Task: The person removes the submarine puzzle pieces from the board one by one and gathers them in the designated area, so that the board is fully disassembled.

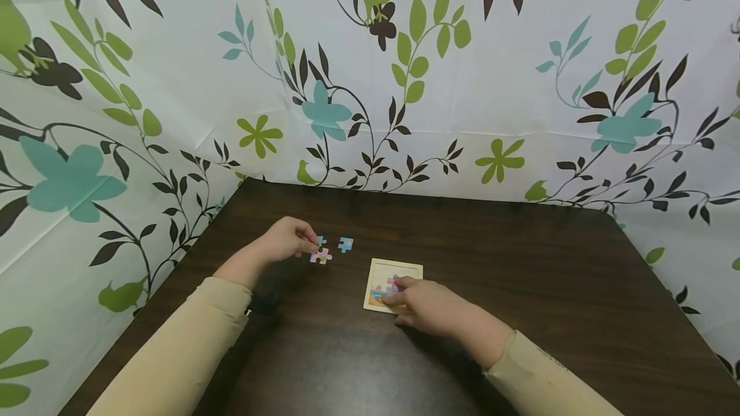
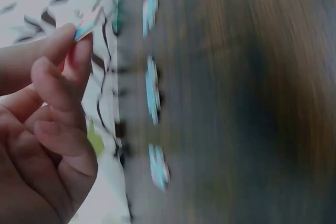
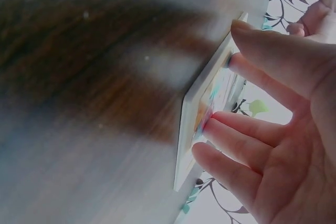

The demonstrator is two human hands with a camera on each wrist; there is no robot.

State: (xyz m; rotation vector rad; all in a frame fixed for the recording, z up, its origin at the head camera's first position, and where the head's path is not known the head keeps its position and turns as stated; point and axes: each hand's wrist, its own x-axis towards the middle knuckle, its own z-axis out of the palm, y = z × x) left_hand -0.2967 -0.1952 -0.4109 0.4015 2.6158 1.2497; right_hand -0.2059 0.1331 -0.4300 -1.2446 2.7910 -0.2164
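Between thumb and forefinger, my left hand pinches a puzzle piece, raised off the table in the left wrist view. Several other jigsaw pieces lie near it, among them a blue piece just to its right. My right hand is over a square puzzle frame with a pale wooden rim. Its fingers are spread and fairly straight, with fingertips on the pieces inside. Pink, blue and orange pieces fill the frame's lower part; the hand hides some of them.
Both hands work over a dark brown wooden table. A white curtain printed with leaves, flowers and birds hangs behind and to the left of it. In the left wrist view, three pieces lie in a row on the tabletop.
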